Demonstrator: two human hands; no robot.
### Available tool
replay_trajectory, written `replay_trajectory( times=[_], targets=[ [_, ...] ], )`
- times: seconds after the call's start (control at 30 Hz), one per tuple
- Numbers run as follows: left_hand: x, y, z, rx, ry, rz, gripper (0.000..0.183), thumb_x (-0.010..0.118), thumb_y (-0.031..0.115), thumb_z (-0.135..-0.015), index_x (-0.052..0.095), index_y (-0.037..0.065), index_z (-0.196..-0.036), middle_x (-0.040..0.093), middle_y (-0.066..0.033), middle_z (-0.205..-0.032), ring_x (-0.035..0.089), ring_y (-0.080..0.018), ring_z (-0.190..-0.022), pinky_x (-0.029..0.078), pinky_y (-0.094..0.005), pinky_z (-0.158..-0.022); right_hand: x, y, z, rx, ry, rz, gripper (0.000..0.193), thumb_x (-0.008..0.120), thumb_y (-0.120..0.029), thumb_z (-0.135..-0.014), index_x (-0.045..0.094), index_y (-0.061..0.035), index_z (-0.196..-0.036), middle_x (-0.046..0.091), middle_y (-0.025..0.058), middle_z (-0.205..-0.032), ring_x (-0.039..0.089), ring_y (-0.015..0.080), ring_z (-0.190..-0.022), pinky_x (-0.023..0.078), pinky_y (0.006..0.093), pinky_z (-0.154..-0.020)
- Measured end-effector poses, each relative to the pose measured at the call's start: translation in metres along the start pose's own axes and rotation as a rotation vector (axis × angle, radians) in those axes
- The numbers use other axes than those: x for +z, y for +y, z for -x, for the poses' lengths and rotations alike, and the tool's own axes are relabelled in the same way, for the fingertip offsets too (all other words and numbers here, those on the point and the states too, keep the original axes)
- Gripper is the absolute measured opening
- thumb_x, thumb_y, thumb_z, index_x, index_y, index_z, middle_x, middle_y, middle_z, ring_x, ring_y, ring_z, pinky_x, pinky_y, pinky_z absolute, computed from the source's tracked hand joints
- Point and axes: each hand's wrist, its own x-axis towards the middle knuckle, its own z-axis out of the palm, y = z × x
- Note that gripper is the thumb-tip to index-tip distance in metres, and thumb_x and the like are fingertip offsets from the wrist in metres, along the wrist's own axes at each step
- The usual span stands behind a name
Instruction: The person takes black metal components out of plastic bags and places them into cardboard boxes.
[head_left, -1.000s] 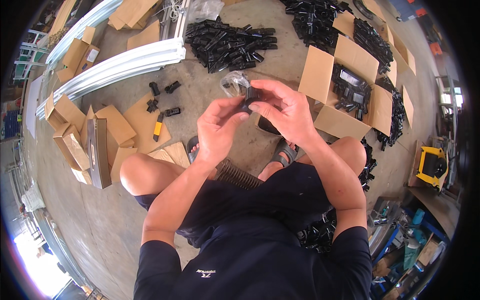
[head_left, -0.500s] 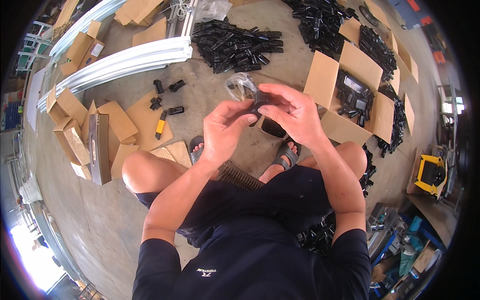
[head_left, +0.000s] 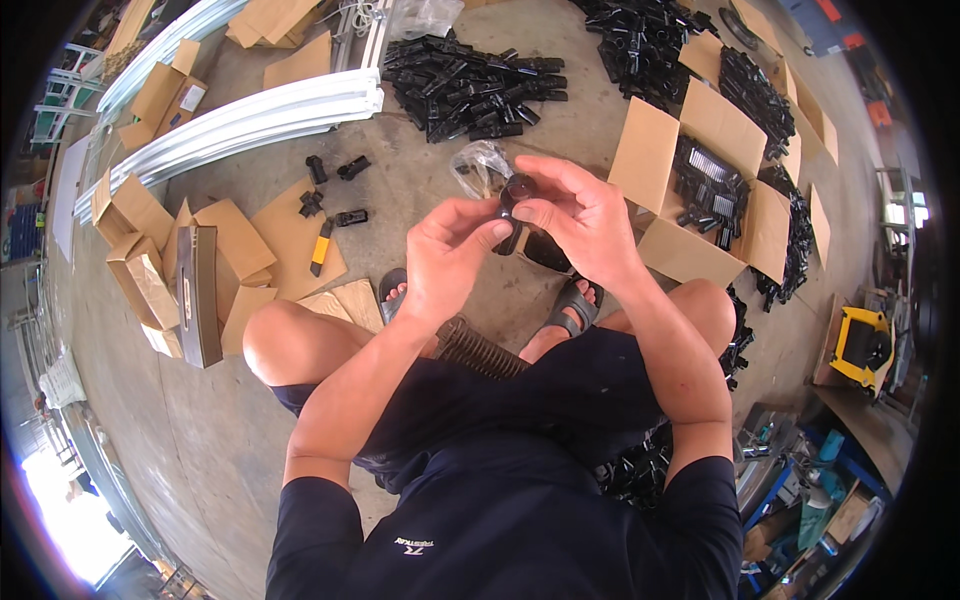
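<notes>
Between my hands, above the floor and in front of my knees, is a black plastic tubular fitting (head_left: 508,236). Its round end shows at the top, between the index finger and thumb of my right hand (head_left: 590,222). My left hand (head_left: 447,252) pinches it from the other side, thumb and fingers closed at its middle. The fingers cover part of the piece, so its full shape is hidden. Just beyond my fingertips lies a crumpled clear plastic bag (head_left: 477,168). Below the hands, near my right foot, a dark open container (head_left: 546,253) is partly covered by my right hand.
Heaps of similar black fittings (head_left: 470,90) lie ahead. An open cardboard box (head_left: 690,258) with more stands at right. At left are several loose fittings (head_left: 351,218), a yellow-and-black cutter (head_left: 321,250) on cardboard, empty cartons (head_left: 230,240) and long metal profiles (head_left: 250,118).
The black fitting has turned in my fingers: its round end now tips upward into view, with its lower part pointing down. Both hands stay in nearly the same place.
</notes>
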Motion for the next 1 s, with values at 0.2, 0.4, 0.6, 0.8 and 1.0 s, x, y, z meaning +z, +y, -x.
replay_trajectory(
  times=[0.2, 0.4, 0.6, 0.8, 1.0],
  targets=[
    [-0.001, -0.009, -0.012, -0.107, 0.138, 0.411, 0.016, 0.066, -0.001, -0.098, 0.065, -0.002, -0.114, 0.073, -0.0126, -0.109, 0.072, -0.0195, -0.093, 0.059, -0.0356, -0.089, 0.002, 0.020, 0.002, -0.091, 0.098, 0.194, 0.017, 0.072, -0.003, -0.095, 0.064, -0.0001, -0.109, 0.072, 0.0077, -0.096, 0.072, 0.0135, -0.090, 0.057, 0.0271, -0.069],
    [0.003, -0.009, -0.009, 0.007, 0.143, 0.425, 0.018, 0.069, -0.003, -0.095, 0.066, -0.003, -0.113, 0.074, -0.0119, -0.106, 0.071, -0.0157, -0.093, 0.059, -0.0317, -0.087, 0.021, 0.026, 0.001, -0.227, 0.108, 0.360, 0.013, 0.073, -0.006, -0.094, 0.061, -0.0025, -0.098, 0.066, 0.0103, -0.091, 0.070, 0.0231, -0.072, 0.054, 0.0323, -0.059],
    [0.007, -0.006, -0.009, 0.047, 0.167, 0.416, 0.018, 0.068, -0.005, -0.096, 0.067, -0.005, -0.113, 0.075, -0.0130, -0.106, 0.071, -0.0149, -0.093, 0.058, -0.0300, -0.086, 0.012, 0.014, -0.004, -0.355, 0.071, 0.630, 0.022, 0.074, -0.018, -0.094, 0.057, -0.0043, -0.097, 0.064, 0.0095, -0.087, 0.065, 0.0266, -0.061, 0.049, 0.0366, -0.053],
    [0.007, -0.006, -0.006, 0.068, 0.097, 0.425, 0.018, 0.066, -0.006, -0.096, 0.067, -0.004, -0.114, 0.075, -0.0130, -0.107, 0.071, -0.0152, -0.095, 0.059, -0.0302, -0.087, 0.021, 0.015, -0.006, -0.435, 0.108, 0.698, 0.019, 0.072, -0.016, -0.094, 0.057, -0.0056, -0.099, 0.063, 0.0094, -0.083, 0.064, 0.0283, -0.062, 0.049, 0.0394, -0.053],
    [0.005, 0.001, -0.004, 0.110, 0.080, 0.474, 0.019, 0.064, -0.006, -0.097, 0.066, -0.003, -0.116, 0.074, -0.0126, -0.112, 0.070, -0.0157, -0.098, 0.058, -0.0303, -0.088, 0.014, -0.004, -0.002, -0.425, 0.087, 0.667, 0.015, 0.071, -0.012, -0.092, 0.057, -0.0071, -0.097, 0.062, 0.0081, -0.081, 0.063, 0.0292, -0.061, 0.048, 0.0397, -0.051]
  ],
)
